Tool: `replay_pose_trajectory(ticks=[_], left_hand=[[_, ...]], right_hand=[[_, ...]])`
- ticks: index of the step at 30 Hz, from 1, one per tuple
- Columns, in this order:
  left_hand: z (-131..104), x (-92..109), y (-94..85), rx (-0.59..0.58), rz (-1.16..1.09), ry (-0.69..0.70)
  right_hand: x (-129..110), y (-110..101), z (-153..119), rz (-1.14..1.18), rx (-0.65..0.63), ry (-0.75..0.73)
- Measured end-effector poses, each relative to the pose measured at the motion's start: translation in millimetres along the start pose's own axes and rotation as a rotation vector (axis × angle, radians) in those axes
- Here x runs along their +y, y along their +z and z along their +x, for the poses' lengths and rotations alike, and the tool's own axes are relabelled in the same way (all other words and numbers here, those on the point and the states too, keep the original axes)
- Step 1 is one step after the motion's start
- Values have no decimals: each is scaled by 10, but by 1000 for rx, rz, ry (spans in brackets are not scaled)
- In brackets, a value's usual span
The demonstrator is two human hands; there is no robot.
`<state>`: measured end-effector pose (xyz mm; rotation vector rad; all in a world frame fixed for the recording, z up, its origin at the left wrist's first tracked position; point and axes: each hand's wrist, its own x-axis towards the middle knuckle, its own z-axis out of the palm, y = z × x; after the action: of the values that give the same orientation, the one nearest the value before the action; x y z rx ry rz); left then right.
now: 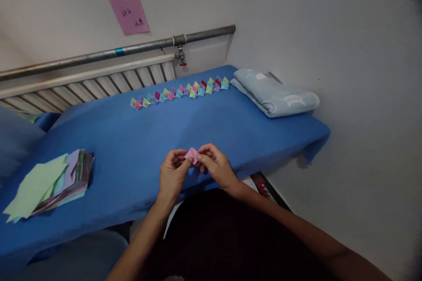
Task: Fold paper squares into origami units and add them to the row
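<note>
Between my two hands is a small piece of folded pink paper [191, 154], pointed at the top and held above the front part of the blue-covered table. My left hand [173, 171] pinches its left side between thumb and fingers. On the right side, my right hand [216, 167] grips it with the thumb in front and fingers behind. Farther back lies a long row of small folded paper pieces [180, 92] in green, pink, purple, blue, yellow and red. A stack of coloured paper sheets [39, 184], light green on top, rests at the left.
A folded light-blue blanket [277, 94] sits at the right end of the blue cloth [132, 140]. Behind are a white radiator [99, 81] and a metal pipe [145, 46]. A pink note [130, 14] hangs on the wall. A blue rounded object [85, 252] stands below the front edge.
</note>
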<state>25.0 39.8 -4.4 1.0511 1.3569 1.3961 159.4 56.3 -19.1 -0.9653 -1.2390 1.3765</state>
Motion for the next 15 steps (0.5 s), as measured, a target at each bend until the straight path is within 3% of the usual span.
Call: replay_pose_trajectory(ticks=[5, 12, 15], left_hand=[[-22, 10, -27, -21, -29, -14], [16, 102, -77, -206, 31, -91], [44, 82, -96, -167, -4, -156]], right_hand=[[-5, -3, 28, -67, -100, 122], [4, -36, -18, -116, -150, 89], [-3, -37, -26, -124, -172, 90]])
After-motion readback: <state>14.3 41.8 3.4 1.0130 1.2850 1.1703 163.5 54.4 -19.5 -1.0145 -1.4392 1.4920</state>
